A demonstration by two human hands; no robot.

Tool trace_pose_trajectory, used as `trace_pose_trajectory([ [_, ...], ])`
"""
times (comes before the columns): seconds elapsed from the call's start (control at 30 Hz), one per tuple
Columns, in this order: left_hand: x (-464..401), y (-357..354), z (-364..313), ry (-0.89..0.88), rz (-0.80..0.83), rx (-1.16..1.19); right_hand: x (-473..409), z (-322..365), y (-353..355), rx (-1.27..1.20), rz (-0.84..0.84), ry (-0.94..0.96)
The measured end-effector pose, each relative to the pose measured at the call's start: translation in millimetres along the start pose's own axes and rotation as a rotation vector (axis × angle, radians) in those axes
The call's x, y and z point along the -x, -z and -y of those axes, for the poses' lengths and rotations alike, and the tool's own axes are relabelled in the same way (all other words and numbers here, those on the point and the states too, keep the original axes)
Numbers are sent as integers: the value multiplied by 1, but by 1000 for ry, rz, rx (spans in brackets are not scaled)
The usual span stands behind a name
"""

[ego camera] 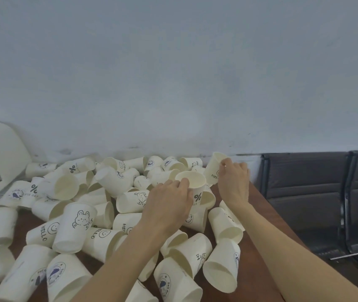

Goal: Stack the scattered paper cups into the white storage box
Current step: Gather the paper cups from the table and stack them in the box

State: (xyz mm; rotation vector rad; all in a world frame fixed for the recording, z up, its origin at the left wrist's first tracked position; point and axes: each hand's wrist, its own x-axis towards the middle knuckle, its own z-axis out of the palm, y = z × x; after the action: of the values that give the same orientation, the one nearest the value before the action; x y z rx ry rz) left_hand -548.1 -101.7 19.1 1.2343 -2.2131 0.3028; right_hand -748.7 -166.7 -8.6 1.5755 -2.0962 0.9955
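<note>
The person's left hand (pixel 169 203) is curling its fingers round an upright paper cup marked with a percent sign (pixel 192 185), gripping it at the rim with the mouth facing up. Just to the right of that grip, the right hand (pixel 233 182) is pinching a second cup printed HELLO (pixel 214 168) by its side, and this one is tilting away toward the wall (pixel 173 73) with its open mouth turned up and back. The two held cups are sitting close together, nearly touching. Below and to the left of both hands, the scattered paper cups (pixel 75 225) are lying in a heap on the brown table (pixel 260 214), most on their sides, some overlapping, with bunny, bear and smiley prints showing. Far off to the left of the grips, at the table's edge, the white storage box (pixel 1 149) is standing partly out of view. Well to the right of the hands, dark seats (pixel 304 192) are lining the wall.
</note>
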Motion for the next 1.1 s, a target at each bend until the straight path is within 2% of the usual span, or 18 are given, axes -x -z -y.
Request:
trace_pose_trajectory([
  [0.1, 4, 9, 1, 46, 25, 8, 8, 14, 18, 16, 70, 172],
  [0.2, 8, 18, 3, 69, 48, 3, 15, 25, 33, 24, 116, 238],
  [0.37, 21, 34, 11, 142, 119, -21, 24, 45, 53, -27, 190, 249],
  [0.63, 49, 62, 30, 153, 113, -26, 47, 85, 83, -142, 306, 271],
  [1.1, 87, 101, 87, 210, 94, 30, 76, 157, 74, -151, 263, 330],
])
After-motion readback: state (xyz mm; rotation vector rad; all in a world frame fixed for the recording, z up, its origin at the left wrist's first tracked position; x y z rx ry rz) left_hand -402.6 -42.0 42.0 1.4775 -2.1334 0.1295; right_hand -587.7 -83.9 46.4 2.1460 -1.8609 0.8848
